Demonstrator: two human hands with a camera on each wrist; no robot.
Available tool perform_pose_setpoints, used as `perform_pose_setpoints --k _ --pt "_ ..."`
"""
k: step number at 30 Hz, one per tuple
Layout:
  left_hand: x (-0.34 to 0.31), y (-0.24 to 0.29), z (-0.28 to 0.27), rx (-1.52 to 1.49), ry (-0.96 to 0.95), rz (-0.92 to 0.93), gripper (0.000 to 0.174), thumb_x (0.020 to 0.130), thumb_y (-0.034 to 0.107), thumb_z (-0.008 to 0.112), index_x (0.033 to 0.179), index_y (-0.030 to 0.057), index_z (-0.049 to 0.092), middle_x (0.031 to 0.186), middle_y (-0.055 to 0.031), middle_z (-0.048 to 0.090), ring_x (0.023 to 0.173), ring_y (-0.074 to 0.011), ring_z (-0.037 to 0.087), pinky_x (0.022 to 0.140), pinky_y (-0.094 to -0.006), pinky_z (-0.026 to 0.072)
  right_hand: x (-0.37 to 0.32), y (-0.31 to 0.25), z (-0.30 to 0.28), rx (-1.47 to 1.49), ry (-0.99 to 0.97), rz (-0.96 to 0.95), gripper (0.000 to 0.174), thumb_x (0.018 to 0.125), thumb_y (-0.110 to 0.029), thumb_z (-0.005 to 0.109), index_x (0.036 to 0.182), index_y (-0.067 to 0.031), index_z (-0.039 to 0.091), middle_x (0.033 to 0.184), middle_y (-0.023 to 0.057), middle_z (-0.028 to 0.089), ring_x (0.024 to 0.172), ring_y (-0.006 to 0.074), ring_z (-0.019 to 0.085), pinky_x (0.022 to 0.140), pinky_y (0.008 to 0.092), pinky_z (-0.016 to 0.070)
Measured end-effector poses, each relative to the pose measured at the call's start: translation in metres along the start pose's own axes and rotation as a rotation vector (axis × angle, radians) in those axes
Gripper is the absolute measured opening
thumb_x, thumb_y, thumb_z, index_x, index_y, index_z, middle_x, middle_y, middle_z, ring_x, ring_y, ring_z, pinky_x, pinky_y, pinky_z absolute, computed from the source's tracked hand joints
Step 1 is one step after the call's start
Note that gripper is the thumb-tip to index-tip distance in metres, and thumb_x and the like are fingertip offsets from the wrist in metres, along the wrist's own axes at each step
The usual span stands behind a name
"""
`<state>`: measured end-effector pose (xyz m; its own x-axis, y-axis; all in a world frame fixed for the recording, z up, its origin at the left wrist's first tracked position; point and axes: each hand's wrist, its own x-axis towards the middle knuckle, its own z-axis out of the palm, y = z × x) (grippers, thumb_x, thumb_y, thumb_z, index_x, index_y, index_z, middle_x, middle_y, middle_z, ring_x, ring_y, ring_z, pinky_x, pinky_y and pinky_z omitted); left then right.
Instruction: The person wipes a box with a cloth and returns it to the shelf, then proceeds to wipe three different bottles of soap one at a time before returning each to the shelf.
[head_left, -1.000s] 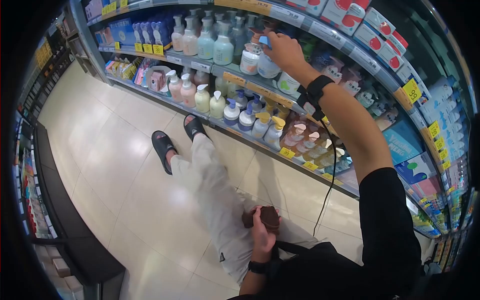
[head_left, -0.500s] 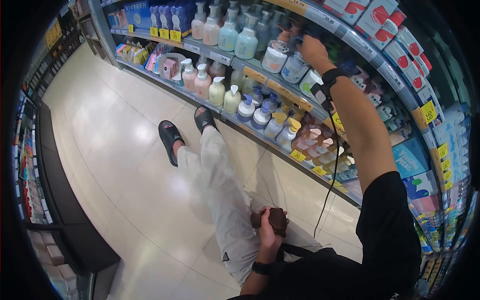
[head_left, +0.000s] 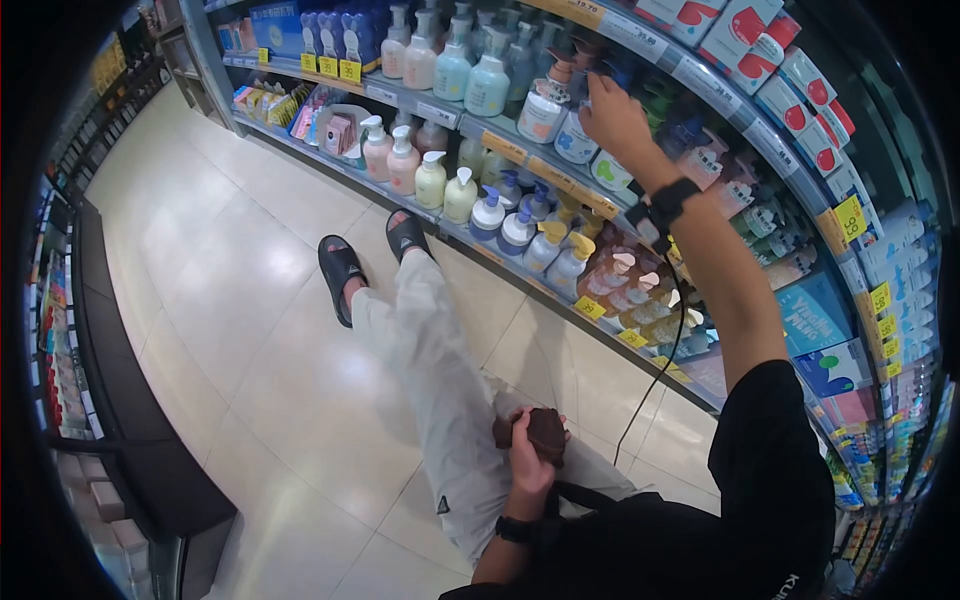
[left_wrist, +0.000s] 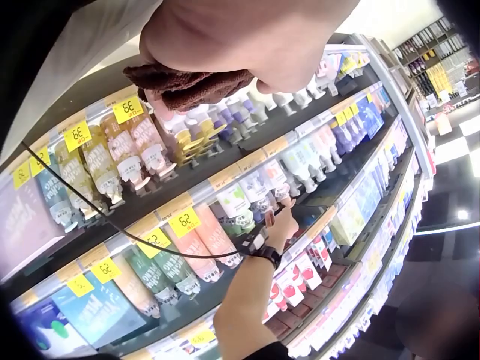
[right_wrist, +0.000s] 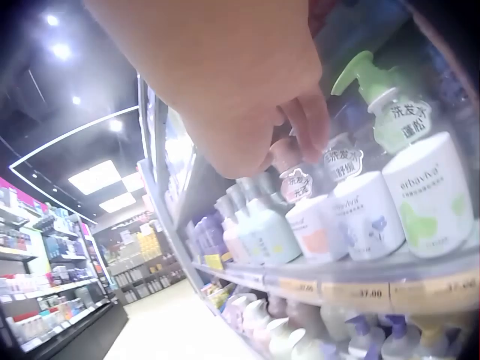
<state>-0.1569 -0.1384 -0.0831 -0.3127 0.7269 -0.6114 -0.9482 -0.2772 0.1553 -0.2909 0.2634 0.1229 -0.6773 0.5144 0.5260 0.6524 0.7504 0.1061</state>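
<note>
My right hand (head_left: 617, 122) reaches in over the middle shelf, its fingers bent down among the tops of white pump bottles. Under it stands a bottle with a blue pattern (head_left: 575, 138), its pump head hidden behind the fingers. Close beside the fingertips is the brown pump of an orange-patterned bottle (head_left: 543, 110); a green-pumped bottle (right_wrist: 427, 196) stands on the other side. I cannot tell whether the fingers grip a pump. Low in front of my body, my left hand (head_left: 527, 462) holds a crumpled dark brown cloth (head_left: 545, 436).
More pump bottles (head_left: 488, 85) crowd the shelf to the left, with another row (head_left: 516, 230) on the shelf below. Red-and-white boxes (head_left: 740, 30) sit on the shelf above. A black cable (head_left: 672, 345) hangs from my right wrist. Yellow price tags (head_left: 591, 307) line the edges.
My right hand's fingers were at a blue pump nozzle; the hand has since shifted, and that nozzle is now hidden. The head view has swung. My left hand keeps the cloth.
</note>
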Motion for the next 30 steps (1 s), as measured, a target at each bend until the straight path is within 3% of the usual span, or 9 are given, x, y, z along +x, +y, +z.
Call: perform_pose_setpoints --k 4,6,7,8,9,10,14,20,30 --pt "-0.012 0.002 0.008 0.028 -0.016 0.022 0.018 0.092 0.032 0.05 0.102 0.0174 0.048 0.102 -0.0066 0.057 0.093 -0.0284 0.06 0.07 -0.0439 0.0514 -0.105 -0.027 -0.035 0.216 0.006 -0.161 0.03 0.078 -0.02 0.058 0.105 -0.007 0.054 0.102 0.0129 0.059 0.084 0.0357 0.061 0.069 0.0451 0.0501" --pt "-0.015 0.001 0.007 0.044 -0.023 0.025 0.018 0.092 0.032 0.05 0.102 0.0181 0.049 0.103 -0.0066 0.056 0.095 -0.0281 0.059 0.07 -0.0435 0.0511 -0.182 -0.029 -0.04 0.338 -0.153 -0.23 0.03 0.079 -0.022 0.058 0.104 -0.0069 0.055 0.099 0.014 0.061 0.083 0.0354 0.061 0.069 0.0458 0.0491" --pt "-0.017 0.0 0.004 0.055 -0.028 0.027 0.017 0.092 0.032 0.05 0.103 0.0184 0.049 0.104 -0.0066 0.056 0.095 -0.0279 0.059 0.071 -0.0434 0.0509 -0.224 -0.023 -0.036 0.362 -0.397 -0.18 0.031 0.078 -0.023 0.058 0.105 -0.0069 0.056 0.094 0.0143 0.062 0.084 0.035 0.061 0.07 0.0457 0.0492" --pt "-0.015 -0.002 -0.002 0.026 -0.019 0.031 0.017 0.092 0.032 0.051 0.103 0.0189 0.049 0.101 -0.0075 0.057 0.09 -0.0277 0.061 0.067 -0.041 0.0521 -0.261 -0.027 -0.047 0.366 -0.358 -0.272 0.03 0.077 -0.024 0.058 0.102 -0.0064 0.059 0.089 0.0154 0.063 0.083 0.0338 0.062 0.071 0.0443 0.0498" --pt "-0.015 -0.002 -0.009 0.043 -0.063 0.05 0.017 0.092 0.031 0.051 0.103 0.0185 0.05 0.101 -0.0079 0.057 0.088 -0.0279 0.062 0.066 -0.0407 0.0521 -0.308 -0.016 -0.031 0.516 -0.477 -0.274 0.029 0.076 -0.025 0.059 0.098 -0.0056 0.061 0.089 0.0167 0.063 0.083 0.0326 0.062 0.072 0.0429 0.0502" --pt "-0.015 -0.002 -0.014 0.056 -0.108 0.069 0.017 0.092 0.031 0.051 0.103 0.018 0.05 0.1 -0.0084 0.058 0.087 -0.0282 0.062 0.065 -0.0404 0.0521 -0.344 -0.015 -0.039 0.631 -0.591 -0.183 0.026 0.075 -0.016 0.062 0.097 -0.0029 0.061 0.087 0.015 0.063 0.071 0.0277 0.064 0.065 0.0377 0.0518" --pt "-0.036 -0.002 -0.011 0.05 -0.254 0.096 0.017 0.091 0.03 0.05 0.102 0.0165 0.051 0.098 -0.0101 0.059 0.082 -0.0294 0.062 0.061 -0.04 0.0519 -0.443 -0.007 -0.056 0.927 -0.823 0.058 0.019 0.078 -0.011 0.063 0.094 -0.001 0.063 0.085 0.0116 0.067 0.072 0.0216 0.067 0.065 0.0306 0.0541" --pt "-0.108 0.002 0.029 0.009 -0.359 0.151 0.021 0.091 0.03 0.048 0.105 0.0143 0.052 0.101 -0.012 0.058 0.086 -0.0307 0.059 0.064 -0.0421 0.0509 -0.475 -0.005 -0.084 1.09 -0.814 0.113 0.018 0.081 -0.011 0.061 0.097 -0.0015 0.062 0.086 0.0102 0.067 0.076 0.0208 0.067 0.069 0.0297 0.0532" --pt "-0.195 -0.014 0.07 0.03 -0.56 0.42 0.032 0.086 0.033 0.05 0.11 0.0125 0.047 0.106 -0.0137 0.055 0.092 -0.0353 0.056 0.069 -0.0464 0.0473 -0.432 -0.012 -0.105 1.135 -0.735 -0.133 0.022 0.081 -0.012 0.061 0.099 -0.0012 0.061 0.088 0.011 0.066 0.078 0.0214 0.065 0.07 0.0311 0.0518"
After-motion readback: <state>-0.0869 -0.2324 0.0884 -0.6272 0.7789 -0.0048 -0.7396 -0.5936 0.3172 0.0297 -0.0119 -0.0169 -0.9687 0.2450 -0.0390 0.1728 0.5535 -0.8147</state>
